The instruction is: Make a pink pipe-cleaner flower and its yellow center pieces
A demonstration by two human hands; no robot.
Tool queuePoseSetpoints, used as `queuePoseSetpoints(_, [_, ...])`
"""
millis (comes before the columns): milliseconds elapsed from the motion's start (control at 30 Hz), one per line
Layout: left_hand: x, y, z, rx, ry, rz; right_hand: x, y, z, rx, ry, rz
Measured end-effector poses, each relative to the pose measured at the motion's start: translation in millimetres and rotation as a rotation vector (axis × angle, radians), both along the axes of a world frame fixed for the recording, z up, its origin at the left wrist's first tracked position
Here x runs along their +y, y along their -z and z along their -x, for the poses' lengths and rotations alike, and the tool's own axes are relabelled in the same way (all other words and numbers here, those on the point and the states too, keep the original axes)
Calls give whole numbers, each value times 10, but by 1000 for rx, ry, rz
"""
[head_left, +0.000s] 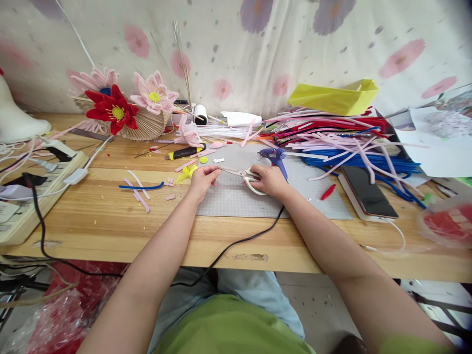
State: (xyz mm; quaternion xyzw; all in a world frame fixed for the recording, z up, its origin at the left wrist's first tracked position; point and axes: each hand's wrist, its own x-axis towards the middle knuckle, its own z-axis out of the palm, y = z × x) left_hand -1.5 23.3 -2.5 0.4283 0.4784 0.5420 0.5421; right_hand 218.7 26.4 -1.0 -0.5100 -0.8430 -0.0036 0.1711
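Wooden table (110, 231) spans the view, w/ grey cutting mat (236, 196) at centre. I read the work as pipe-cleaner flower making, roughly mid-way by my judgement: three finished flowers (red (112, 109), two pink) sit at back left, while a big unsorted heap of pipe cleaners (332, 132), pink/red/blue, lies at back right, so plenty of stock left uncut.

Containers: fan-shaped woven basket (147, 128) holds the finished flowers. Yellow folded paper tray (334, 97) sits behind the heap; contents not visible from here. Blurred red-filled clear tub at far right edge, can't tell what's in it.

Mid-size items: power strip (33, 196) at left edge, phone (367, 191) face up right of mat, blue glue gun (275, 158) standing on the mat just behind the right hand, its cord running off the front edge.

Hands: right hand (271, 181) wrapped round the white handles of scissors (241, 174), blades pointing left and apart. Left hand (202, 181) has thumb + forefinger pinched narrow on a small pale piece (216, 168) at the blade tips; too small to ID for sure.

Small bits: pink offcuts (142, 199), one blue strand, yellow scraps (188, 172) beside left hand.
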Motion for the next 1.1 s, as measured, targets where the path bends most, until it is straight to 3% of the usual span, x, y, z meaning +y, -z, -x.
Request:
queuePoseSetpoints(167, [-3, -4, 7, 7, 20, -10, -5, -5, 4, 29, 19, 14])
queuePoseSetpoints(433, [-8, -17, 21, 6, 29, -8, 19, 5, 94, 73, 219, 40])
queuePoseSetpoints(633, [-10, -26, 33, -23, 35, -2, 41, 28, 134, 75, 86, 80])
queuePoseSetpoints(867, [1, 0, 35, -14, 35, -5, 119, -81, 5, 17, -119, 217])
queuePoseSetpoints(1100, [-15, -8, 17, -10, 33, -6, 90, -125, 25, -23, -114, 109])
